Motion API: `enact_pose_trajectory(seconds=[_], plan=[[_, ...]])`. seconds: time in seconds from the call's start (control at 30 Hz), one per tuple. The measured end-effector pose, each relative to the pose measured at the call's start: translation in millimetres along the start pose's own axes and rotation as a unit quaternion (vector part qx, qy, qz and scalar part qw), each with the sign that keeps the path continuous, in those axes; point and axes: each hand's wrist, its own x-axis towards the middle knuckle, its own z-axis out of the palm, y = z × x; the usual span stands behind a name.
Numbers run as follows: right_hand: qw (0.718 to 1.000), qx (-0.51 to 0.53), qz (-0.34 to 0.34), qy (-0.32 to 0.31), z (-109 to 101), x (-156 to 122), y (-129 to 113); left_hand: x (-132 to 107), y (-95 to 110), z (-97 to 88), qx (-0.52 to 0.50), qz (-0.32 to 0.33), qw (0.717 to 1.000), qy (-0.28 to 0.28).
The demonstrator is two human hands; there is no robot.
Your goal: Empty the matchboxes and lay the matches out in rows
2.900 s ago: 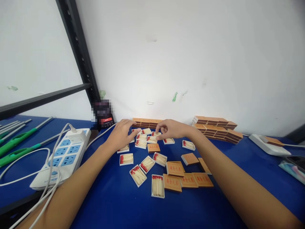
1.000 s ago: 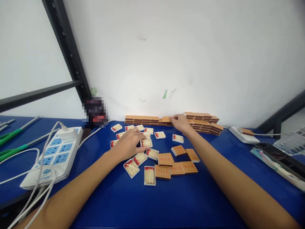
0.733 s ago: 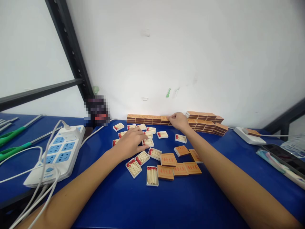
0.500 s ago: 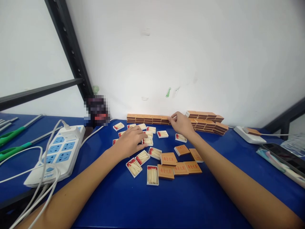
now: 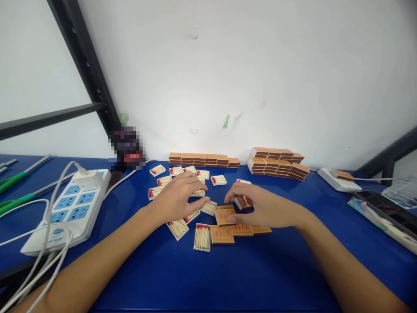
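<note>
My left hand (image 5: 180,198) hovers over white trays of red-tipped matches, its fingers apart and nothing visible in them. Beneath and around it lie several open match trays (image 5: 158,170), partly hidden by the palm. My right hand (image 5: 263,205) is over a small group of orange matchboxes. Its fingers are apart, with the thumb at the right edge of a matchbox (image 5: 224,216) that rests on others; whether it touches is unclear. In front are another matchbox (image 5: 222,234) and a full match tray (image 5: 202,238). More boxes are partly covered by the right hand.
A low row of stacked matchboxes (image 5: 198,160) stands along the wall, and a taller stack (image 5: 276,167) is to its right. A power strip (image 5: 78,204) with white cables lies at left. A white adapter (image 5: 339,180) and a black phone (image 5: 387,211) lie at right.
My right hand has come away from the wall row, moving toward me to the loose matchboxes. A matchbox now shows at the row's right end. My left hand stays over the trays.
</note>
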Motion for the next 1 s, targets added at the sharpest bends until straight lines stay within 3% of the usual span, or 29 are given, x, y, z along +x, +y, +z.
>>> enact_pose_trajectory(seconds=[0.13,0.37,0.43,0.57,0.67,0.87,1.0], plan=[[1.0,0.009,-0.006,-0.006,1.5,-1.6,1.9,-0.1,12.3,1.5,-0.028,-0.01,1.0,-0.008],[0.996,0.038,-0.038,0.073,6.9,2.3,-1.4,-1.8,17.3,11.0,-0.043,-0.013,0.998,-0.04],[0.992,0.061,-0.044,0.104,11.6,5.6,-1.9,-0.4,17.8,10.7,-0.034,-0.02,0.999,-0.016],[0.964,0.159,-0.029,0.212,25.9,13.6,-4.7,2.7,17.1,7.8,0.001,-0.045,0.995,0.093],[0.951,0.226,-0.035,0.21,35.7,18.9,-12.0,3.0,14.5,8.1,0.011,-0.04,0.991,0.126],[0.937,0.273,-0.015,0.218,39.5,26.0,-15.8,0.4,6.9,9.7,0.035,-0.031,0.996,0.073],[0.924,0.297,0.039,0.24,35.0,27.1,-2.4,1.1,-1.2,-3.9,0.08,-0.019,0.996,0.019]])
